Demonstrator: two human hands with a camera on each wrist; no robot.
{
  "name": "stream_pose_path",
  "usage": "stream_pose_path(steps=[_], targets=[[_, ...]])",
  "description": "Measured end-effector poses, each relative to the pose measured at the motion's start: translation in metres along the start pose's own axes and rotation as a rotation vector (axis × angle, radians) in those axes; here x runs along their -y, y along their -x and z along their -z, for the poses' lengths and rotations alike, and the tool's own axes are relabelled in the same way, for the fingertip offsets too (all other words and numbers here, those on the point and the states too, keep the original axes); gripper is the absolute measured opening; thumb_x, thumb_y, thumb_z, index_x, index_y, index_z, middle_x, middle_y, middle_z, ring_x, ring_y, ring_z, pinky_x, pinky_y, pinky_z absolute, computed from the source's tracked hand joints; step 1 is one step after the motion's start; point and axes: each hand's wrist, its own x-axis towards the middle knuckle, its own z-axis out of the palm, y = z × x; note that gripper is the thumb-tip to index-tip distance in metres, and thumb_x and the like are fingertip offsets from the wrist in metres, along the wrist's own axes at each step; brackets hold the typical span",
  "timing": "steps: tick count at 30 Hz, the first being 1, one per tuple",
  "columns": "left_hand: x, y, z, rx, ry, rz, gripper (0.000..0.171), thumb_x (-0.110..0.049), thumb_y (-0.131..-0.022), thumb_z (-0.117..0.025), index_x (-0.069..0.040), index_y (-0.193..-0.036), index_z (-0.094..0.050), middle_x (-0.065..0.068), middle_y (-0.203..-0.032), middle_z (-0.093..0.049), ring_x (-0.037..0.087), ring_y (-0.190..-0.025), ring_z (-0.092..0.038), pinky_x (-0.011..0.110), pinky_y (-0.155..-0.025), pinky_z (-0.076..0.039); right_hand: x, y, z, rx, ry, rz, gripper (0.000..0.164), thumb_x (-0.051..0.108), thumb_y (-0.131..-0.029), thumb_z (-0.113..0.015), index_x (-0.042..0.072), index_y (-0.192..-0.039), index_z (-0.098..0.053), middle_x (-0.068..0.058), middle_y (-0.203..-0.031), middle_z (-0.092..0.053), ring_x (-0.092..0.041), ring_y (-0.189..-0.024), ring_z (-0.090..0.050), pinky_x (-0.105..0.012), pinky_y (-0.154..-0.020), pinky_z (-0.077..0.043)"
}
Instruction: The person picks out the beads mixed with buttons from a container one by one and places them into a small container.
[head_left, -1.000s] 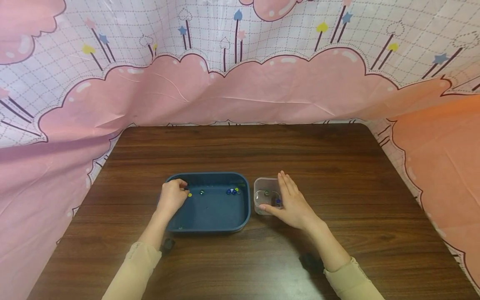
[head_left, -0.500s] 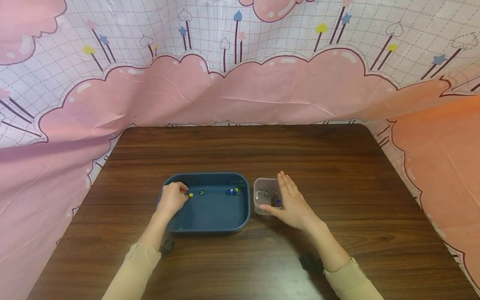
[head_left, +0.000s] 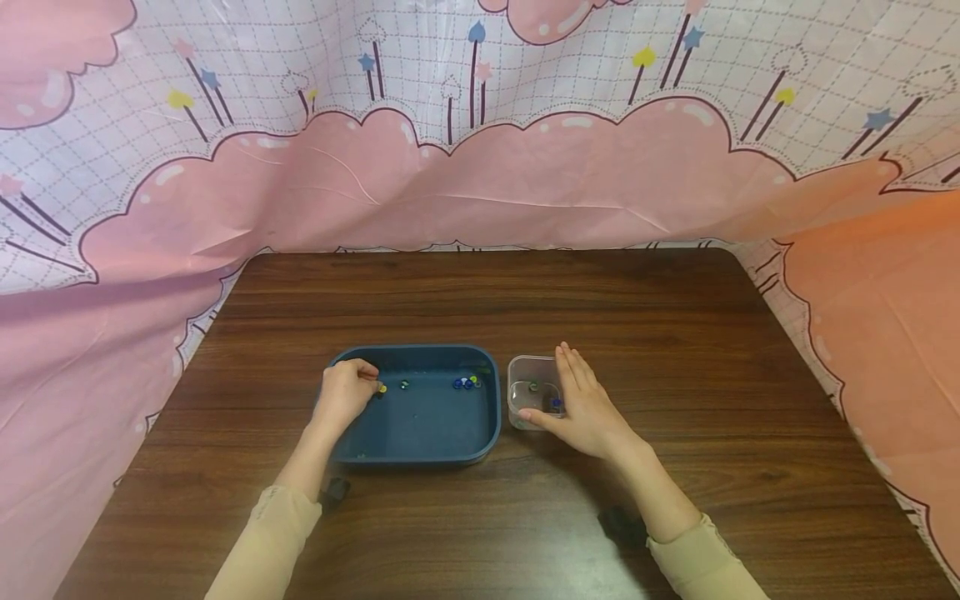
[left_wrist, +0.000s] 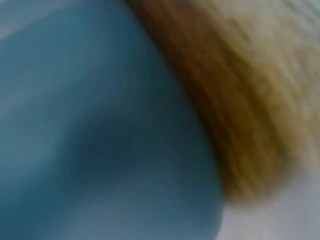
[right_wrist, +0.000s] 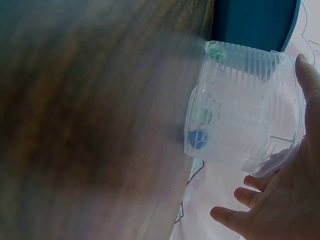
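Observation:
In the head view, my left hand reaches into the left end of a blue tray. Its thumb and index finger pinch at a yellow marble. A dark green marble lies just to the right. Blue marbles and others cluster at the tray's right end. My right hand rests with straight fingers against a clear plastic box, thumb at its near side. In the right wrist view, a blue marble and a green marble show inside the box. The left wrist view is blurred.
The brown wooden table carries the tray and box side by side. A small green marble sits by the tray's near wall. A patterned pink cloth hangs behind the table and along its sides.
The left fingertips draw slightly back from the yellow marble, then come onto it again. The right hand, the box and the other marbles stay in place.

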Motion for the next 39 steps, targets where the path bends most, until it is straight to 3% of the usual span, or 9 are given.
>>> stream_pose_path(steps=[12,20,27,34,39], targets=[[-0.014,0.007,0.011,0.002,0.109,-0.001,0.023,-0.006,-0.090,-0.068,0.008,-0.109,-0.068,0.020,-0.101,-0.071,0.034,-0.094,-0.070,0.044,-0.078,-0.057,-0.001,-0.001,0.000,-0.008,-0.003,-0.002,0.114,0.066,-0.083,-0.064,-0.001,-0.155,-0.006,-0.019,-0.163,-0.006,-0.038,-0.148,-0.008,-0.064,-0.114,-0.017],[-0.031,0.015,0.016,-0.024,0.133,-0.049,0.022,-0.007,-0.090,-0.069,0.006,-0.108,-0.069,0.019,-0.099,-0.072,0.032,-0.092,-0.071,0.041,-0.073,-0.059,-0.001,0.000,-0.001,-0.004,0.001,-0.004,0.115,0.067,-0.083,-0.063,0.000,-0.156,-0.005,-0.018,-0.163,-0.006,-0.038,-0.149,-0.007,-0.063,-0.115,-0.016],[-0.046,0.022,0.019,-0.037,0.153,-0.077,0.024,-0.010,-0.088,-0.071,0.003,-0.108,-0.070,0.017,-0.099,-0.073,0.032,-0.091,-0.069,0.032,-0.064,-0.055,-0.001,0.000,-0.001,-0.007,0.002,-0.001,0.114,0.067,-0.083,-0.062,0.000,-0.156,-0.005,-0.020,-0.162,-0.007,-0.038,-0.149,-0.007,-0.064,-0.114,-0.017],[-0.063,0.032,0.022,-0.029,0.189,-0.116,0.026,-0.011,-0.088,-0.071,0.001,-0.111,-0.070,0.016,-0.105,-0.072,0.031,-0.094,-0.070,0.042,-0.076,-0.058,0.000,0.000,0.000,-0.010,-0.001,0.000,0.114,0.067,-0.083,-0.063,0.000,-0.156,-0.006,-0.019,-0.163,-0.007,-0.038,-0.149,-0.008,-0.064,-0.113,-0.017],[-0.074,0.036,0.024,-0.028,0.216,-0.123,0.027,-0.011,-0.088,-0.072,0.001,-0.112,-0.069,0.016,-0.107,-0.071,0.029,-0.092,-0.071,0.042,-0.076,-0.059,0.001,0.000,0.000,-0.009,-0.003,-0.003,0.115,0.067,-0.083,-0.063,0.000,-0.156,-0.006,-0.019,-0.163,-0.006,-0.038,-0.149,-0.007,-0.063,-0.114,-0.017]])
